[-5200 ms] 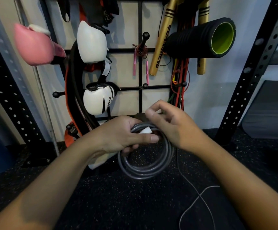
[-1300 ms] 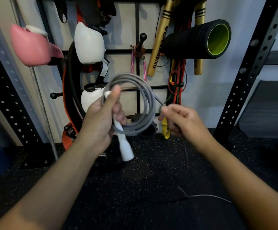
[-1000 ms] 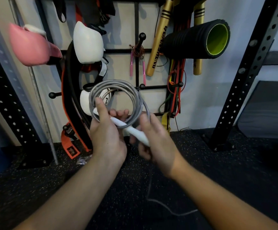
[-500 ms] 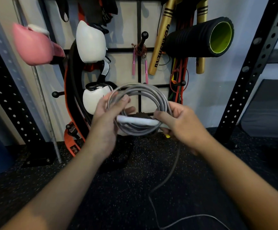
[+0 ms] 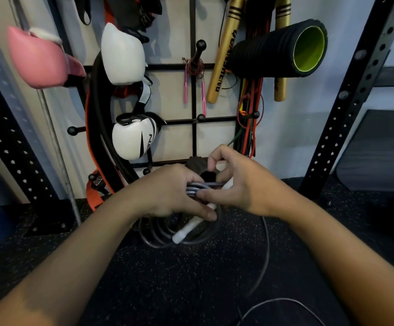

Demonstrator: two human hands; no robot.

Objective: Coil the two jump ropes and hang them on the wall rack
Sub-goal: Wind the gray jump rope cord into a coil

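Much of the grey jump rope (image 5: 179, 234) is hidden: the top of its coil disappears under both hands, and only the lower loops hang into view at 6 o'clock from the left hand (image 5: 167, 196). Its loose tail (image 5: 265, 255) runs down past the right wrist and is cut off at the bottom edge. One white handle (image 5: 186, 229) pokes out below the left fingers; a second white end (image 5: 227, 184) barely shows in the right palm. A dark ridged object (image 5: 197, 164) behind the knuckles is too covered to identify.

The left hand curls round the bunched strands, gripping them. The right hand (image 5: 240, 184) pinches the rope and white end with thumb and curled fingers, its index finger lifted.

At 12 o'clock, the pink-handled jump rope (image 5: 194, 83) hangs on a peg of the wall rack (image 5: 193, 95), between white boxing gloves (image 5: 130, 135) at 10 o'clock and a black foam roller (image 5: 276, 48) at 1 o'clock.
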